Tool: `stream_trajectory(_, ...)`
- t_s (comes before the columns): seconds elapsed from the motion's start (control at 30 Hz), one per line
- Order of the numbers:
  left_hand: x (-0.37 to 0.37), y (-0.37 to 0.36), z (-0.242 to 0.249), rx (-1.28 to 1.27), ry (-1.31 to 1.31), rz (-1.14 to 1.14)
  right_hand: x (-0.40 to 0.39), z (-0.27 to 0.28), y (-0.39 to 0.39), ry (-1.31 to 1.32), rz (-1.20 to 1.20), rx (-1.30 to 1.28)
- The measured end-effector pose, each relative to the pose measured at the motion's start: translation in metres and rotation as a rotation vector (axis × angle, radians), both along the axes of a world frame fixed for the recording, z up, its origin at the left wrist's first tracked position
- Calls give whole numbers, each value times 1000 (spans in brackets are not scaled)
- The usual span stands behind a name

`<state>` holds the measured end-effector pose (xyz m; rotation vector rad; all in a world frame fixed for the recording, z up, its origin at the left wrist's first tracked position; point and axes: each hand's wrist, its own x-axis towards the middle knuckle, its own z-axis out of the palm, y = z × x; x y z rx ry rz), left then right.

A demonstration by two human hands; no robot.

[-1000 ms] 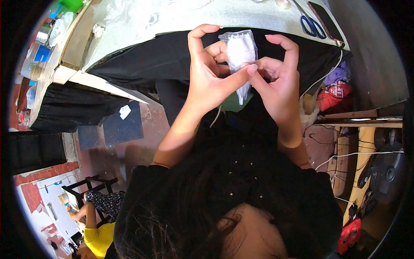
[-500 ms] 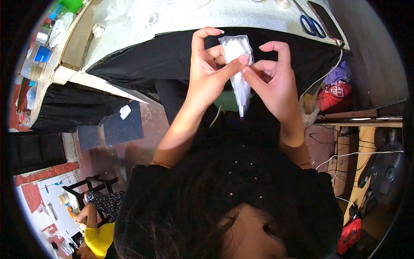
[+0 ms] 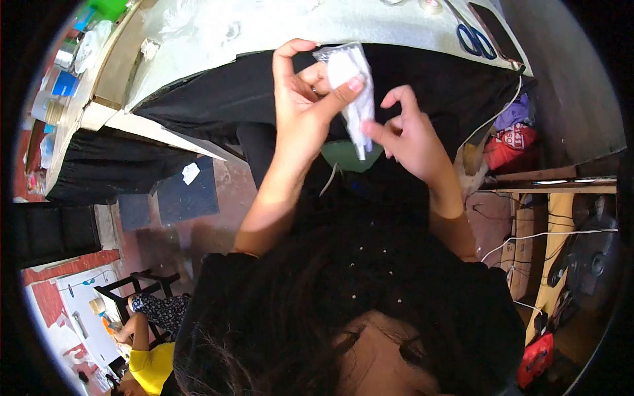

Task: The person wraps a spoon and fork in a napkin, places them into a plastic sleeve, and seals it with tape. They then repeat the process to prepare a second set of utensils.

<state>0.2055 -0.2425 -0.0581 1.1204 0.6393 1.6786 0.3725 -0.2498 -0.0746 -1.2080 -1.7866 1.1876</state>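
A clear plastic bag [image 3: 360, 89] with something white inside is held up over the table's near edge. Its narrow end points down toward my lap. My left hand [image 3: 305, 99] pinches the upper part of the bag between thumb and fingers, with the index finger crooked free of it. Lower down, my right hand [image 3: 409, 135] has its thumb tip at the bag's side edge, fingers curled and the index finger raised. What the white contents are, I cannot make out.
Dark blue scissors [image 3: 477, 41] and a phone [image 3: 494, 33] lie at the table's right side. The white tabletop [image 3: 277, 23] carries loose clear plastic, and black cloth [image 3: 198, 92] hangs from its edge. A person in a yellow top [image 3: 152, 366] sits at lower left.
My left hand has moved left and slightly up with the bag. My right hand has slid down along the bag toward its lower end, and the bag looks shorter and tilted.
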Motion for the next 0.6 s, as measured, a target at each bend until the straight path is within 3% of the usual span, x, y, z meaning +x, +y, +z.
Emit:
stream_trajectory(0.13,-11,6,3,-135,32,-23,15,-2,12,98,97,183)
stream_trajectory(0.27,0,5,-1,-186,40,-97,-2,23,15,119,-58,259)
stream_trajectory(0.4,-10,-2,7,-242,45,-37,-11,-11,19,180,54,178)
stream_trajectory(0.43,-17,1,13,-145,7,35,-5,-12,12,160,108,48)
stream_trajectory(0.47,-24,4,19,-80,-35,101,0,-17,7,-20,130,22)
stream_trajectory(0.53,-30,10,57,115,21,497,11,-39,-3,-130,208,-86)
stream_trajectory(0.6,-33,20,89,354,114,634,25,-46,-10,-77,168,-66)
